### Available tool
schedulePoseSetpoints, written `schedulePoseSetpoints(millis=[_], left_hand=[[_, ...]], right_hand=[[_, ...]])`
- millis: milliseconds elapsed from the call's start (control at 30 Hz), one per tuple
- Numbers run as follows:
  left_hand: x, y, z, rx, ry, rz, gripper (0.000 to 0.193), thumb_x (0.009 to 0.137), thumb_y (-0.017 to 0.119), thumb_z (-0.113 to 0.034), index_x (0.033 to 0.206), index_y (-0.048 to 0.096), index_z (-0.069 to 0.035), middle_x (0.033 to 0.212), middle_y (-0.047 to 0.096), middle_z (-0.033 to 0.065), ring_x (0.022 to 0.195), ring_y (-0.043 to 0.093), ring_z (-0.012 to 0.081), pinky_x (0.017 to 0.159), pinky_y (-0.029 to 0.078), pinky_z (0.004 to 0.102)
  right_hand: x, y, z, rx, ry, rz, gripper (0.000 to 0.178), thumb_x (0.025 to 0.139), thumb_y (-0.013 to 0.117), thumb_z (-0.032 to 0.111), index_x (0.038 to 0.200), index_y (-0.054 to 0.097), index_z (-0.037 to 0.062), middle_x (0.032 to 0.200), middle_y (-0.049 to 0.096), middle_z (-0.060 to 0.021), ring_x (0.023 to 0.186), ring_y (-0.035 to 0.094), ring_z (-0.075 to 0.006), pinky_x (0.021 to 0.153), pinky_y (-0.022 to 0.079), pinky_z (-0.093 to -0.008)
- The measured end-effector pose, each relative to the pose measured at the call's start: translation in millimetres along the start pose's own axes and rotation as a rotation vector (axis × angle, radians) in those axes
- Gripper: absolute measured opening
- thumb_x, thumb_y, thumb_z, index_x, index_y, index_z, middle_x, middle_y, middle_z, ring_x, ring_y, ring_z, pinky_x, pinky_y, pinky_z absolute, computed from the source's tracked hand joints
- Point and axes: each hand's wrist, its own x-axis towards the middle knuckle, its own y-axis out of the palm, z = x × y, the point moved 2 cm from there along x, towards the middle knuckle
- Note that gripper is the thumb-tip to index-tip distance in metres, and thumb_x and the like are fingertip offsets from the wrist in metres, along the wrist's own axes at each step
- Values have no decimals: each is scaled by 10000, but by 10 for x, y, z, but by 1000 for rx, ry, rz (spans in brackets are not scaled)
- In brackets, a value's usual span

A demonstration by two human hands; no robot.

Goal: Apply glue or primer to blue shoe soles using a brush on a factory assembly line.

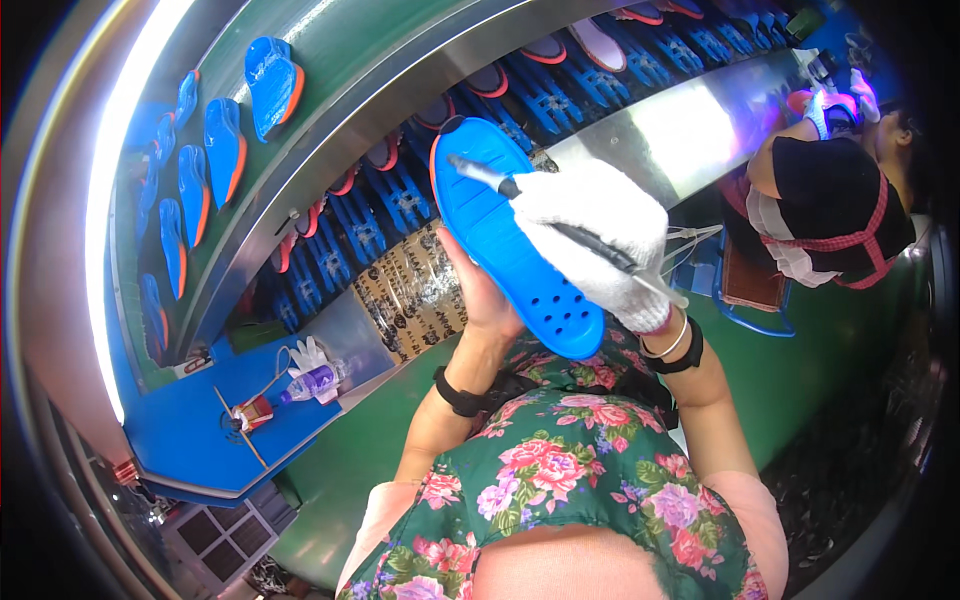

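Left hand [485, 295], bare: closed around the side edge of a blue insole [500, 225], thumb along the rim, remaining fingers hidden behind. Right hand [600, 235], white knitted glove: wrapped on a slim brush-like tool [598, 245], its shaft slanting down to the right. The tool's tip lies over the insole's upper end; contact or small gap, cannot tell. Hands near each other, on opposite sides of the insole.

Insole is held up in front of the person's chest, tilted, upper end leaning left; orange edge above, cluster of round holes below. The gloved hand covers part of its right side. Forearms rise from below, elbows bent, a black band on each wrist.

Behind: brown covering [412, 285] with repeated dark print; dark line with blue racks [400, 195] carrying red-rimmed pieces. The insole blocks part of my view of both. Farther left, green shelf [335, 60] with blue, orange-edged insoles [274, 88].

Lower left, blue table [195, 425]: white glove [312, 352], bottle with purple label [312, 382], writing too small to read; red container [257, 412] beside them.

Far right, co-worker [825, 210] in dark top and checked straps, next to a blue-framed stool [755, 285].
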Motion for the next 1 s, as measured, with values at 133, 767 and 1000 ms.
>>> schedulePoseSetpoints(millis=[133,767,1000], left_hand=[[52,266,230,640,182,-476,936,946,266,-814,1596,275,-141,1584,396,86,1433,404,306,1205,310,466],[-185,-255,-45,54,61,-104,906,913,324,-844,1437,473,-120,1412,566,98,1266,571,286,1108,442,455],[-58,8,3,773,95,-592,1030,873,311,-888,1588,260,-148,1512,465,132,1344,501,322,1130,414,513]], right_hand=[[36,-2,58,-190,-52,93,374,772,746,60,1146,748,70,1151,741,-125,1013,708,-283,882,539,-394],[-228,119,124,190,-26,171,275,778,765,46,1050,781,85,1019,755,-113,901,706,-282,786,565,-380],[-314,79,21,-8,-98,95,306,779,778,62,1082,770,104,1045,758,-88,880,707,-274,781,570,-381]])
